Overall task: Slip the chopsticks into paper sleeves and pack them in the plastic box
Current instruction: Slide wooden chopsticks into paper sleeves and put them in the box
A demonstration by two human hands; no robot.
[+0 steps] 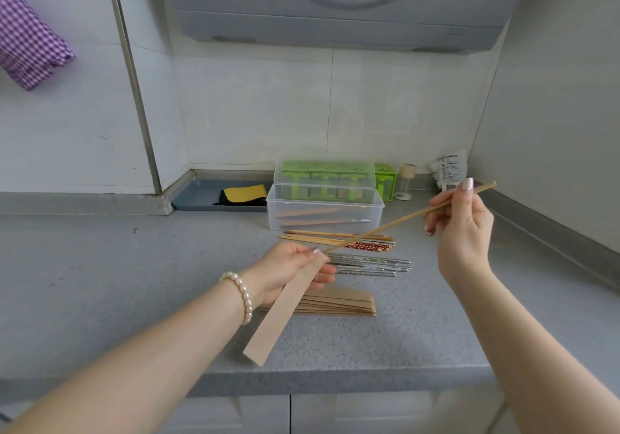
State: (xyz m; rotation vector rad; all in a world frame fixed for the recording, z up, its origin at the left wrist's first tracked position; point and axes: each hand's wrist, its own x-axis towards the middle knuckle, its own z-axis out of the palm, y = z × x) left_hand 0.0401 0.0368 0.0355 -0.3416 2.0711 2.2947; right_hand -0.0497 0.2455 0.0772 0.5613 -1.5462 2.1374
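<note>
wooden chopstick [407, 219] pinched in right hand [464, 224], tip seemingly at mouth of paper sleeve [285, 309] gripped by left hand [292, 271]; plastic box [324, 212] behind.

Left hand [295, 266] pinches a tan paper sleeve [283, 309] while the right hand [461, 219] holds a bare wooden chopstick [396, 223], tip right at the sleeve's mouth, above the speckled grey countertop [134, 282].

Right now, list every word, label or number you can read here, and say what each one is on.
Nothing can be read.
White packet by the right wall: printed text and a barcode, too small and blurred.
Metal chopsticks: faint green marking, illegible.
Washing machine above: no readable text.
</note>
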